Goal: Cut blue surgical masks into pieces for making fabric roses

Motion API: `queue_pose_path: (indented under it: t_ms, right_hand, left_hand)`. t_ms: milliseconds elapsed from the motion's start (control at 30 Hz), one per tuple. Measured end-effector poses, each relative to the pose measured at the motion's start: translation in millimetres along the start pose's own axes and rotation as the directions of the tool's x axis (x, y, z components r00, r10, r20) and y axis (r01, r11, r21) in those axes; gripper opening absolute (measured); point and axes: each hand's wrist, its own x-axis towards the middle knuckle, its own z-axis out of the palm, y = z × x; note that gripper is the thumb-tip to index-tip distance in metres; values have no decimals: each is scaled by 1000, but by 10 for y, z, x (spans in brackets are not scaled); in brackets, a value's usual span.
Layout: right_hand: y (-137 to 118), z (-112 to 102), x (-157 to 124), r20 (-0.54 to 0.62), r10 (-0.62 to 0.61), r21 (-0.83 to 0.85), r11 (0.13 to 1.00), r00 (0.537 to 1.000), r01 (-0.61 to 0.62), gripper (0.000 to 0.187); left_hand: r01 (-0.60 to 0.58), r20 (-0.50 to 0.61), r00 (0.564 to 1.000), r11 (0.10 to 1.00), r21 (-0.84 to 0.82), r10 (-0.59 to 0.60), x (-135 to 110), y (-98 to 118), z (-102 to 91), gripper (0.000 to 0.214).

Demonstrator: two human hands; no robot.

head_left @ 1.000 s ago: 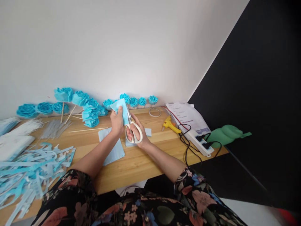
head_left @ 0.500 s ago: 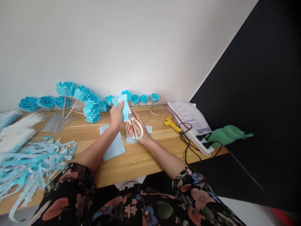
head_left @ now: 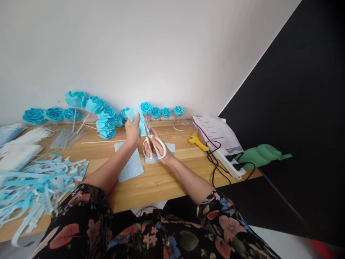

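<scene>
My left hand [head_left: 133, 130] pinches a piece of light blue crepe-like paper [head_left: 141, 124], thumb on the near face, held up above the table. My right hand [head_left: 161, 145] has its fingers through the white handles of a pair of scissors [head_left: 156, 144]. The scissors point upward with their blades parted, at the right edge of the held paper. Beneath the hands lie a light blue sheet [head_left: 130, 165] and a second stack of light blue paper [head_left: 170, 147], partly hidden by the right hand.
Blue paper flowers [head_left: 106, 124], some on sticks, line the wall. At left lie paper strips [head_left: 40, 187], thin grey stems [head_left: 66, 138] and white bundles [head_left: 21, 154]. On the right are a yellow glue gun [head_left: 198, 141], a power strip [head_left: 229, 163], printed sheets [head_left: 212, 131] and a ring [head_left: 179, 125].
The scissors' handles and blades have spread apart. The left hand and its paper have shifted slightly left, and the view has moved a little.
</scene>
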Motion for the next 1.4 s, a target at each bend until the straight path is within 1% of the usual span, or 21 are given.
queue_pose_path:
  t_ms: [133,267,400,600,767,967,1267,1400]
  right_hand:
    - [-19,11,-9,-2,27,-6,1000,1000,-27,101]
    - [-33,7,-11,1,-1,-19,1000,1000,1,97]
    - [-34,-16,-6,-9,-24,-29,999,1000,23,93]
    - [-36,-82,12,-15,-56,-35,998,998,55,84]
    - [-46,-104,26,-27,-40,-35,999,999,39,85]
    - [-23,-118,42,-85,-55,-18,998,995,54,82]
    - [9,-119,44,-116,-109,-20,994,987,108,80]
    - [36,-107,49,-139,-132,-26,991,981,130,86]
  left_hand:
    - [5,8,1000,1000,-16,-5,64,34,-18,51]
    - [31,40,999,999,-12,-30,73,49,-19,54]
    - [68,69,995,997,19,-69,28,29,-15,54]
    - [90,67,993,995,50,-93,-26,17,-4,53]
    - [125,94,987,988,85,-133,-79,21,15,54]
    - [148,128,978,982,121,-163,-141,-11,7,52]
    - [199,135,967,973,116,-214,-295,41,74,46]
    - [207,107,971,974,89,-216,-307,39,82,49]
